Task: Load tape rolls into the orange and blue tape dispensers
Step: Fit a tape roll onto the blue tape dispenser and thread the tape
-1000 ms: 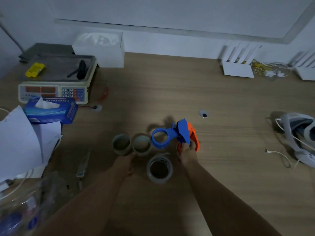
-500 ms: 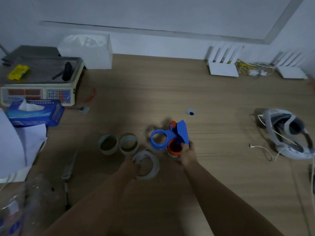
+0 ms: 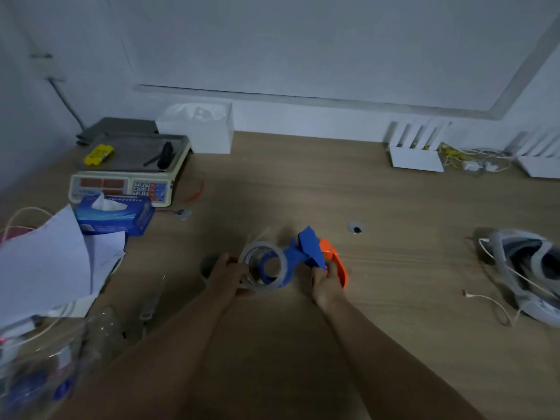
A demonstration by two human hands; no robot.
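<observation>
A blue tape dispenser (image 3: 306, 253) sits at the middle of the wooden table, its round hub (image 3: 274, 268) pointing left. An orange tape dispenser (image 3: 335, 262) lies right behind it. My right hand (image 3: 325, 284) grips the blue dispenser at its handle end, touching the orange one too. My left hand (image 3: 227, 275) holds a clear tape roll (image 3: 257, 263) against the blue hub, which shows inside the roll's ring. Another roll (image 3: 209, 263) is partly hidden behind my left hand.
A weighing scale (image 3: 127, 174), blue tissue box (image 3: 115, 215) and loose papers (image 3: 51, 262) fill the left side. A white headset with cables (image 3: 527, 268) lies at the right. White racks (image 3: 416, 153) stand by the wall. A craft knife (image 3: 150, 304) lies near my left forearm.
My left hand has lifted the clear tape roll off the table and brought it right onto the blue dispenser's hub. My right hand has kept its hold on the dispenser.
</observation>
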